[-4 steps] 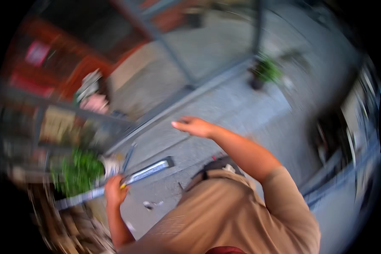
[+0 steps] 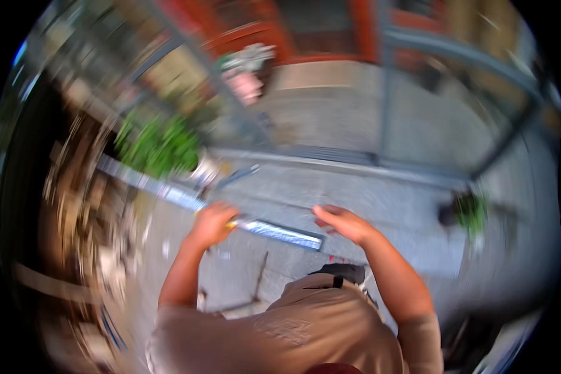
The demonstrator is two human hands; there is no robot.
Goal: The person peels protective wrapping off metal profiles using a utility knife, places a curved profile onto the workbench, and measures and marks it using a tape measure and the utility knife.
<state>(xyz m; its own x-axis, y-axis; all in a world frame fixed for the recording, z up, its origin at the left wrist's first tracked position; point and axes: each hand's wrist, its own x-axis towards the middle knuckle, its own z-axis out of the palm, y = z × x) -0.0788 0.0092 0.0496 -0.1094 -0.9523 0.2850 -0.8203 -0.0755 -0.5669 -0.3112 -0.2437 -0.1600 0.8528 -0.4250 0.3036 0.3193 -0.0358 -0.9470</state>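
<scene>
Holding bar (image 2: 283,235) above grey paving (image 2: 411,218); red doorframe (image 2: 364,31) beyond.

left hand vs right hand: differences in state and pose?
Grip: the left hand is closed around the long silvery bar; the right hand is open, with nothing visible in it.
Place: the left hand sits partway along the bar; the right hand is near its right end, apparently not touching.
Shared: both are bare and in front of the torso.
</scene>
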